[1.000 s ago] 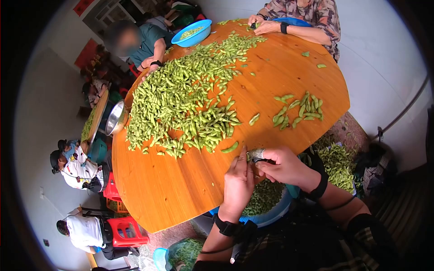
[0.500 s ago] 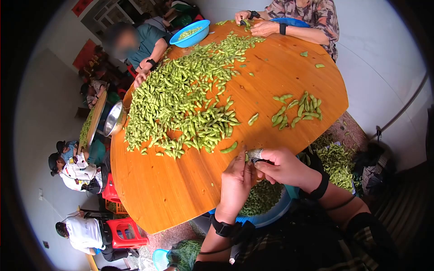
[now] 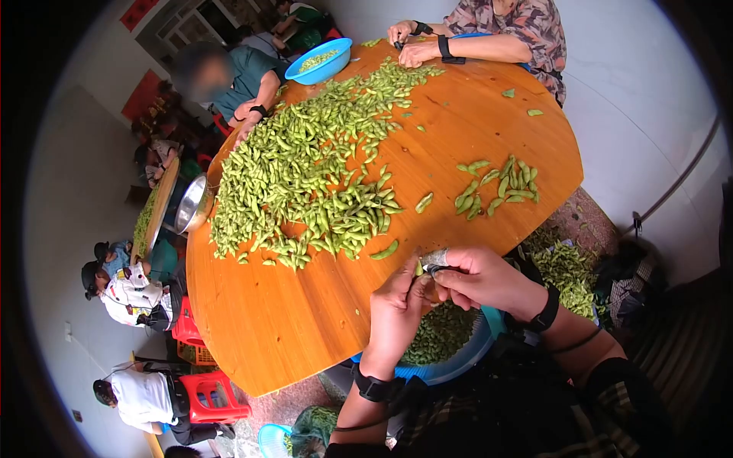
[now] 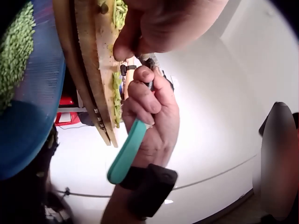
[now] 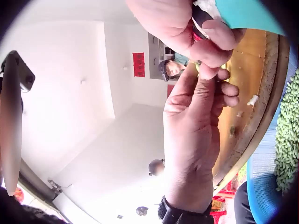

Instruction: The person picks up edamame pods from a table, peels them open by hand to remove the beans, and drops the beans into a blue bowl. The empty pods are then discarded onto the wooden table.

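Note:
At the near table edge, my left hand [image 3: 395, 305] pinches a green soybean pod [image 3: 419, 269] between thumb and fingers. My right hand [image 3: 477, 282] grips a tool with a flat teal handle [image 4: 126, 154], which sticks out below its curled fingers in the left wrist view. A dark part of the tool shows by the right fingertips, right at the pod; its working end is hidden. Grey wrapping [image 3: 435, 259] covers a right finger. Beneath both hands, a blue basin [image 3: 450, 372] holds shelled beans [image 3: 435, 336].
A large heap of pods [image 3: 305, 168] covers the far left of the wooden table [image 3: 282, 328]. A smaller group of pods [image 3: 519, 182] lies to the right. Two people sit across, near a blue bowl [image 3: 321, 69]. Pods or hulls [image 3: 569, 275] lie on the floor at right.
Both hands stay together at the table edge. The left fingers and thumb have shifted, and more green of the pod shows between them. Across the table, the other people's hands have moved.

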